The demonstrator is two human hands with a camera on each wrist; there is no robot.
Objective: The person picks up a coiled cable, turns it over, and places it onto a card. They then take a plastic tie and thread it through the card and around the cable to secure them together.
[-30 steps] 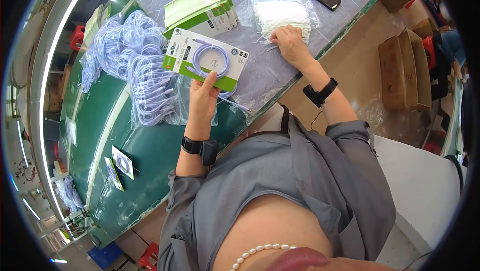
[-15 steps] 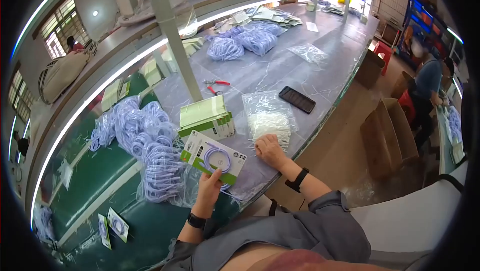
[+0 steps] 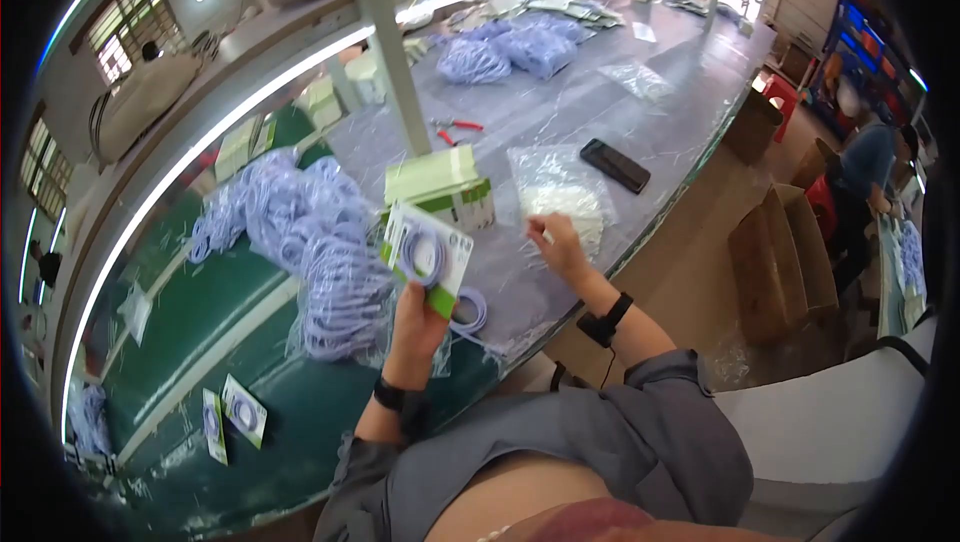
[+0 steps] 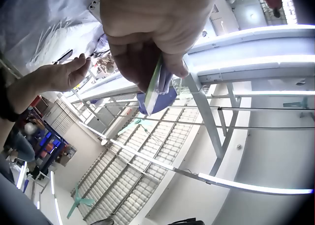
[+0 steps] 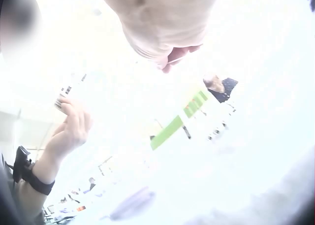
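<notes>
My left hand (image 3: 415,332) grips the lower edge of a white and green USB-C cable card (image 3: 457,254), thumb in front. A coiled lavender cable (image 3: 440,260) sits on the card's face, which is tilted. In the left wrist view, the card (image 4: 155,84) shows edge-on between thumb and fingers. My right hand (image 3: 562,247) is beside a clear bag of thin white ties (image 3: 588,204), fingers curled. The right wrist view shows a thin white tie (image 5: 178,60) pinched in its fingertips. A loop of lavender cable (image 3: 484,312) lies on the table below the card.
A stack of green-edged cards (image 3: 430,177) stands behind the held card. Bagged lavender cables (image 3: 340,292) pile up on the left, with two carded cables (image 3: 244,410) nearer the front. A phone (image 3: 614,165) and red-handled pliers (image 3: 463,126) lie farther back, near a metal post (image 3: 385,52).
My right hand has lifted off the white ties and drawn back a little, now pinching one. The card in my left hand has turned and tilted more. The head view has swung upward.
</notes>
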